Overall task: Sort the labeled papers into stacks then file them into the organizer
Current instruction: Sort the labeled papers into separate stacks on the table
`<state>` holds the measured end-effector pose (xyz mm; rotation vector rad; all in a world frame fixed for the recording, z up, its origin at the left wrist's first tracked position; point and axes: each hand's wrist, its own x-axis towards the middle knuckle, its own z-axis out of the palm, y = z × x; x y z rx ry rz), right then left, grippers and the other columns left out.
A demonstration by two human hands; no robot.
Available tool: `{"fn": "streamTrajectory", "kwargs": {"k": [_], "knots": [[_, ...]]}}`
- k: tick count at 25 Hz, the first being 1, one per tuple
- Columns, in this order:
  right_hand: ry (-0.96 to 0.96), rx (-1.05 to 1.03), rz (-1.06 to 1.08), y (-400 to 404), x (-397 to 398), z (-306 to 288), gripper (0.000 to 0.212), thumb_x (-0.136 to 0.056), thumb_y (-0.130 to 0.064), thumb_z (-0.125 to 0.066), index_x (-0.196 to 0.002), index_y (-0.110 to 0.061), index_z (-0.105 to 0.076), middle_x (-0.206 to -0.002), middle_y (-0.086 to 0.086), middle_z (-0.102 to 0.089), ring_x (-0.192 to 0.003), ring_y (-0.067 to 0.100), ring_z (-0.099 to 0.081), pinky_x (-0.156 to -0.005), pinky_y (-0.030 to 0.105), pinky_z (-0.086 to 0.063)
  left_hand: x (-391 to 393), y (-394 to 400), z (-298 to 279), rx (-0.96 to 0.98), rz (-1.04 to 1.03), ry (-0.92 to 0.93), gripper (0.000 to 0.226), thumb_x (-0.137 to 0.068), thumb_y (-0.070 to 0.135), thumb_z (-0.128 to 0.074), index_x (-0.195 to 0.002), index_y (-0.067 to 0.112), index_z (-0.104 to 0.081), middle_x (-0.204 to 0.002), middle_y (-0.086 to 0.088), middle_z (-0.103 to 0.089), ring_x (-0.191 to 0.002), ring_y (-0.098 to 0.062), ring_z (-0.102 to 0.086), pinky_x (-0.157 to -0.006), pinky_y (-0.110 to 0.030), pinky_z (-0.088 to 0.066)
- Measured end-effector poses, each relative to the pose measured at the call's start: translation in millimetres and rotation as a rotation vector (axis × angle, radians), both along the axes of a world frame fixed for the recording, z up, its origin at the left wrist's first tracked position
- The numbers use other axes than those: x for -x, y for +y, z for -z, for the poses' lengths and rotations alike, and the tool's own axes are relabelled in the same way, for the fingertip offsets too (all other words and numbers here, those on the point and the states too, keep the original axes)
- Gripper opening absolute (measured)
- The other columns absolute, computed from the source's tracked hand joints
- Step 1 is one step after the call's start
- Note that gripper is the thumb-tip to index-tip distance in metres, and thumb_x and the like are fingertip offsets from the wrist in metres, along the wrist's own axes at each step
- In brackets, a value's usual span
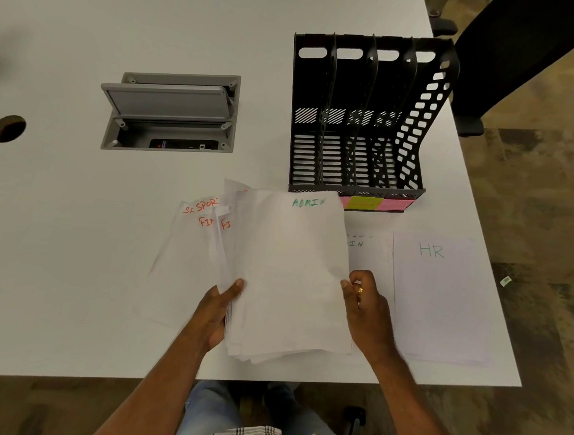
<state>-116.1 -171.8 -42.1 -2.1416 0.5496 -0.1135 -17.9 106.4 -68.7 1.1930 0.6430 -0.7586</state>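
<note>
My left hand [218, 309] grips the left edge of a loose stack of white papers [287, 279] above the table; the top sheet reads ADMIN in green. Sheets fanned out to its left show orange SPORT and FIN labels [207, 212]. My right hand [366, 306] pinches the right edge of the top ADMIN sheet. On the table to the right lie an ADMIN sheet [367, 254], mostly covered, and an HR sheet [439, 298]. The black organizer [365, 120] with four empty slots stands behind them, with pink and yellow sticky labels [376, 203] on its front.
The white table [70, 251] has an open grey cable box [170, 112] at its centre and a round cable hole [7, 128] at the left. Its right edge runs close to the HR sheet. A dark chair base [471, 127] stands on the floor beyond the organizer.
</note>
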Motion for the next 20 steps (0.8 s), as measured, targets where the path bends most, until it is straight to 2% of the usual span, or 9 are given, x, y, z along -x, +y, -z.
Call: {"fn": "streamTrajectory", "kwargs": {"k": [2, 3, 4, 6, 9, 14, 17, 19, 20], "knots": [[-0.004, -0.019, -0.007, -3.3, -0.4, 6.0, 0.005, -0.104, -0.037, -0.047, -0.102, -0.033, -0.045, -0.063, -0.008, -0.053, -0.053, 0.005, -0.052, -0.046, 0.014, -0.041, 0.4, 0.1, 1.1, -0.031, -0.002, -0.026, 0.040, -0.095, 0.021, -0.067, -0.133, 0.010, -0.061, -0.124, -0.017, -0.072, -0.114, -0.038, -0.068, -0.102, -0.055, -0.052], [-0.001, -0.026, 0.061, -9.9, -0.9, 11.0, 0.007, -0.105, -0.036, -0.048, -0.099, -0.032, -0.046, -0.065, -0.007, -0.053, -0.054, 0.005, -0.051, -0.048, 0.016, -0.041, 0.3, 1.0, 0.9, -0.047, -0.007, -0.039, 0.038, -0.095, 0.021, -0.067, -0.131, 0.011, -0.062, -0.122, -0.016, -0.073, -0.113, -0.037, -0.068, -0.101, -0.055, -0.052], [0.011, -0.025, 0.165, -18.9, -0.7, 17.1, 0.009, -0.104, -0.035, -0.048, -0.097, -0.031, -0.046, -0.068, -0.007, -0.054, -0.056, 0.005, -0.052, -0.050, 0.020, -0.043, -0.2, 2.7, -0.3, -0.065, -0.013, -0.050, 0.034, -0.095, 0.021, -0.067, -0.128, 0.014, -0.064, -0.119, -0.014, -0.075, -0.110, -0.036, -0.069, -0.096, -0.052, -0.056], [0.070, 0.034, 0.352, -41.2, 7.5, 31.6, 0.009, -0.104, -0.032, -0.049, -0.097, -0.028, -0.048, -0.073, -0.005, -0.058, -0.065, 0.018, -0.059, -0.055, 0.027, -0.044, -1.9, 7.4, -2.5, -0.092, -0.019, -0.068, 0.024, -0.095, 0.023, -0.068, -0.118, 0.020, -0.066, -0.110, -0.008, -0.078, -0.102, -0.031, -0.073, -0.079, -0.043, -0.062], [0.181, 0.160, 0.406, -64.3, 33.3, 57.7, 0.010, -0.105, -0.028, -0.049, -0.102, -0.019, -0.052, -0.081, -0.001, -0.061, -0.077, 0.029, -0.064, -0.066, 0.031, -0.048, -3.6, 18.4, -1.9, -0.111, -0.018, -0.083, 0.022, -0.094, 0.025, -0.068, -0.115, 0.023, -0.065, -0.104, -0.006, -0.079, -0.096, -0.029, -0.074, -0.066, -0.037, -0.064], [0.295, 0.202, 0.351, -61.1, 60.1, 79.6, 0.019, -0.102, -0.028, -0.054, -0.115, -0.014, -0.050, -0.102, 0.014, -0.067, -0.093, 0.038, -0.067, -0.074, 0.042, -0.054, -0.6, 35.5, -2.7, -0.082, 0.002, -0.084, 0.028, -0.089, 0.027, -0.070, -0.116, 0.024, -0.064, -0.099, -0.004, -0.081, -0.088, -0.025, -0.078, -0.066, -0.040, -0.063], [0.300, 0.264, 0.419, -51.5, 50.7, 70.7, 0.047, -0.090, -0.020, -0.072, -0.131, -0.012, -0.048, -0.125, 0.018, -0.059, -0.116, 0.038, -0.056, -0.088, 0.053, -0.053, 1.2, 37.5, -0.2, -0.080, -0.002, -0.082, 0.027, -0.089, 0.026, -0.071, -0.116, 0.024, -0.065, -0.100, -0.005, -0.080, -0.088, -0.026, -0.078, -0.067, -0.042, -0.063], [0.194, 0.231, 0.445, -39.6, 37.2, 56.5, 0.049, -0.090, -0.032, -0.071, -0.131, -0.017, -0.051, -0.127, 0.013, -0.058, -0.117, 0.034, -0.054, -0.090, 0.049, -0.053, 1.9, 35.1, 1.4, -0.071, 0.003, -0.079, 0.028, -0.089, 0.027, -0.071, -0.116, 0.024, -0.066, -0.103, -0.007, -0.080, -0.091, -0.028, -0.077, -0.069, -0.043, -0.063], [0.125, 0.085, 0.424, -30.4, 28.0, 47.4, 0.041, -0.091, -0.045, -0.066, -0.124, -0.022, -0.055, -0.121, 0.006, -0.061, -0.111, 0.028, -0.059, -0.085, 0.041, -0.055, 2.4, 32.6, 2.0, -0.063, 0.009, -0.081, 0.029, -0.088, 0.027, -0.072, -0.116, 0.023, -0.066, -0.104, -0.008, -0.080, -0.093, -0.029, -0.077, -0.070, -0.044, -0.063]]}}
